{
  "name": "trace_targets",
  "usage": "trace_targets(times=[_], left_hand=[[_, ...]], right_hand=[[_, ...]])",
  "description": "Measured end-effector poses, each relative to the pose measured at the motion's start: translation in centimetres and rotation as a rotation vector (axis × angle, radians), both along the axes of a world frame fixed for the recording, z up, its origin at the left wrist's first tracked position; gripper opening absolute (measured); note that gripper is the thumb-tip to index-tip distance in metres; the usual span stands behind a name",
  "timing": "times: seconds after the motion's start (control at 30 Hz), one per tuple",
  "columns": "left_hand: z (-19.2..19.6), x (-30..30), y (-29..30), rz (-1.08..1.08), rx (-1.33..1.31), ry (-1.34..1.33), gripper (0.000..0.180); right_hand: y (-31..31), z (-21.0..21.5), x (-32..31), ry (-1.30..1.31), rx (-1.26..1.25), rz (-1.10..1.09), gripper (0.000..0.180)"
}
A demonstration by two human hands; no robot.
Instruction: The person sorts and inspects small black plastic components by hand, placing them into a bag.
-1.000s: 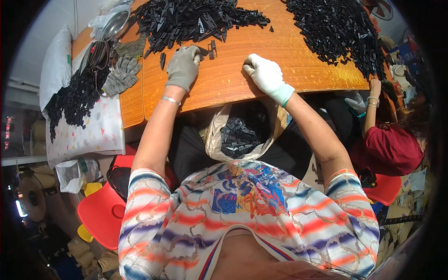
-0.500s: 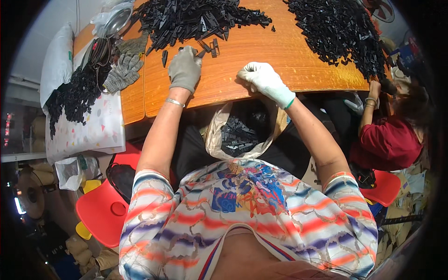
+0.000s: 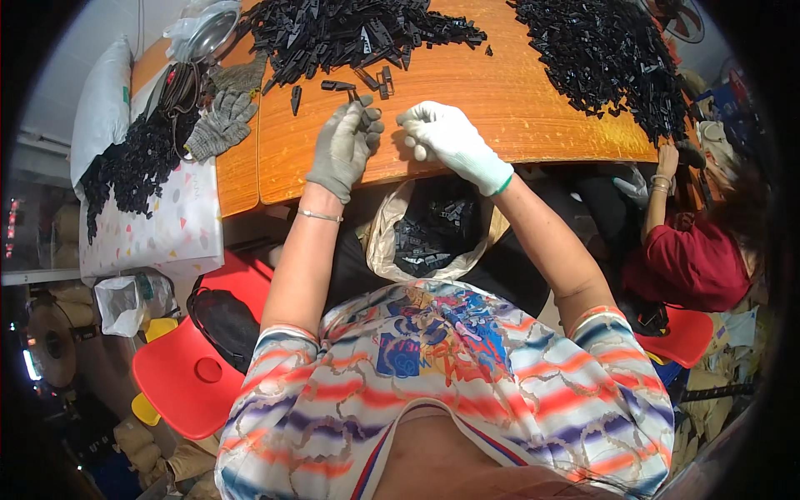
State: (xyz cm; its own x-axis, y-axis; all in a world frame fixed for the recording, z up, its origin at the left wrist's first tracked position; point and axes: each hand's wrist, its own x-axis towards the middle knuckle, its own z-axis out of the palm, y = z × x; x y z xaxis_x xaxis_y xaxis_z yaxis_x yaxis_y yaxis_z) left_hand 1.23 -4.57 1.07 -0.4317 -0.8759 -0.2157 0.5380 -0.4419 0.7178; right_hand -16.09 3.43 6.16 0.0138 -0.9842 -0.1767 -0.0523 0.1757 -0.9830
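Observation:
My left hand [image 3: 342, 150], in a grey glove, is raised over the table's near edge with its fingers curled. A small black plastic piece [image 3: 353, 95] pokes out at its fingertips. Close to it on the right, my right hand [image 3: 450, 142] wears a white glove; thumb and fingers are drawn together, and whatever they hold is hidden. The two hands are apart. Just beyond them lie several loose black plastic pieces [image 3: 337, 85] in front of a large pile of black plastic pieces [image 3: 325, 37].
Below the table edge, an open bag [image 3: 385, 242] holds more black pieces. Another black pile [image 3: 600, 58] covers the table's right side, where a person in a red shirt [image 3: 696, 262] sits. Grey knitted gloves [image 3: 221, 125] lie at left, above a red chair [image 3: 187, 379].
My left hand has come back toward me from the loose pieces, turned, with a black piece at its fingertips. My right hand has shifted left, nearer to it. One more loose piece is uncovered.

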Motion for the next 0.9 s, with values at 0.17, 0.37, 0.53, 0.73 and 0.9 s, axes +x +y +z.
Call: trace_targets(times=[0.17,0.37,0.53,0.73,0.9], left_hand=[[0.9,-0.5,2.1,-0.022,-0.146,-0.121,0.024],[1.8,-0.7,4.2,0.03,-0.32,-0.149,0.017],[2.7,-1.2,5.2,0.067,-0.426,-0.291,0.024],[3.1,-1.3,5.5,0.072,-0.412,-0.344,0.022],[3.2,-1.6,5.6,0.094,-0.41,-0.394,0.02]], right_hand=[[-1.1,0.8,1.1,0.037,-0.126,-0.088,0.022],[-2.0,1.1,3.0,0.104,-0.227,-0.276,0.023],[-1.8,1.1,3.5,-0.029,-0.275,-0.271,0.023],[-1.3,1.5,3.3,-0.045,-0.235,-0.245,0.025],[-0.7,1.7,3.1,-0.005,-0.231,-0.24,0.025]])
